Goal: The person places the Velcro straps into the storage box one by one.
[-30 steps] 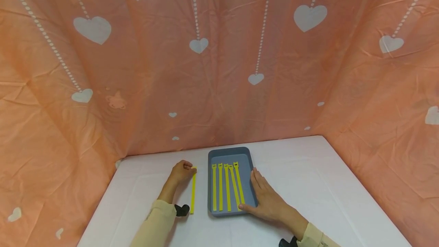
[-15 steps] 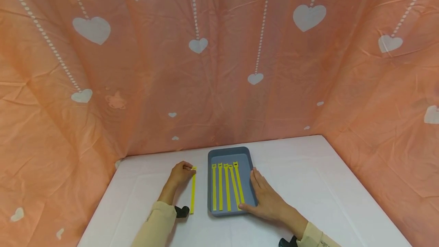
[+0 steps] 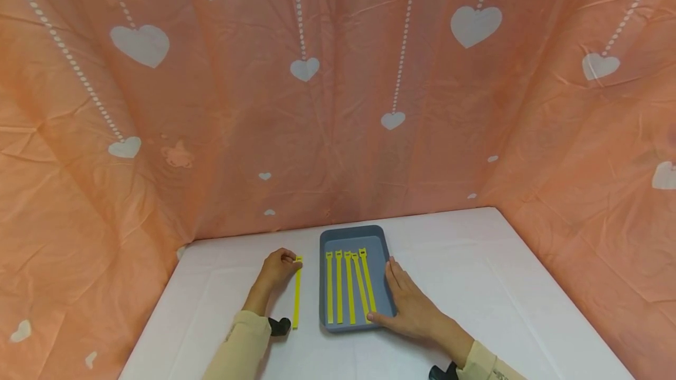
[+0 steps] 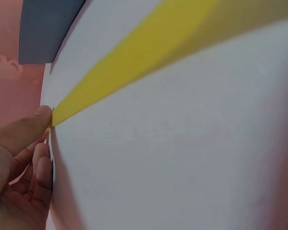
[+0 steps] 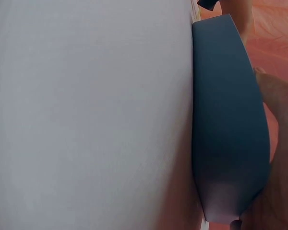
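Note:
In the head view, my left hand [image 3: 279, 266] pinches the slotted head of a yellow hook-and-loop cable tie [image 3: 297, 304], which lies lengthwise on the table left of the tray. The left wrist view shows the thumb [image 4: 26, 132] at the far end of this cable tie [image 4: 110, 72]. My right hand [image 3: 414, 309] rests against the right side of a blue-grey tray [image 3: 330, 238], fingers straight along the wall and thumb over the near right corner. Several yellow cable ties [image 3: 340, 289] lie side by side inside, heads away from me; the rightmost two slant.
A white-covered table [image 3: 502, 286] carries everything. Peach curtains [image 3: 338, 169] printed with hearts surround its back and sides. Black wrist-camera mounts [image 3: 280, 326] sit below both wrists. In the right wrist view the tray's outer wall [image 5: 225, 110] stands close to the hand.
My left fingers shift very slightly on the cable tie's head, leaving more of it visible. The right hand, the tray and the ties inside stay put.

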The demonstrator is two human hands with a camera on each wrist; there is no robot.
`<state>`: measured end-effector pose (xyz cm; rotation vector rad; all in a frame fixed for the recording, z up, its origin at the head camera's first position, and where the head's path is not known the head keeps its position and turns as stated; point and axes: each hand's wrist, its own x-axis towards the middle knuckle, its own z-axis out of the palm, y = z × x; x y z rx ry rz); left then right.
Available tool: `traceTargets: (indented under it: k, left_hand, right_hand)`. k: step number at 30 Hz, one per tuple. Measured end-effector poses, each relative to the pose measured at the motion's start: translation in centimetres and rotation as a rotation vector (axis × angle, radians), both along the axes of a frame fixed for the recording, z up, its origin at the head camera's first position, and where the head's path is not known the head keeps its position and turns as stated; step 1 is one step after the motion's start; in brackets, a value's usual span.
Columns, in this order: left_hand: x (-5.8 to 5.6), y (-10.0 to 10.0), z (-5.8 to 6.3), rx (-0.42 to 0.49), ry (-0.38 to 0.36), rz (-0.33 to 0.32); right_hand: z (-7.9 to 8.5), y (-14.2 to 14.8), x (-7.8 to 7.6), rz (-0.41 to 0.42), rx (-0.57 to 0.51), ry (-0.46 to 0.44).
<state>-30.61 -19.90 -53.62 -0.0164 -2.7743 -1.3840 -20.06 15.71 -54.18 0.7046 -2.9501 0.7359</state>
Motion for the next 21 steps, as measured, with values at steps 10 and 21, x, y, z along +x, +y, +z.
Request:
traceTargets:
  k: [10, 21]
  left_hand:
    - [0.25, 0.2, 0.11, -0.019, -0.018, 0.007]
    - [0.3, -0.01, 0.08, -0.021, 0.005, -0.012]
  right_hand:
    - [0.12, 0.02, 0.01, 0.008, -0.004, 0.005]
    - [0.13, -0.02, -0.02, 0.005, 0.003, -0.01]
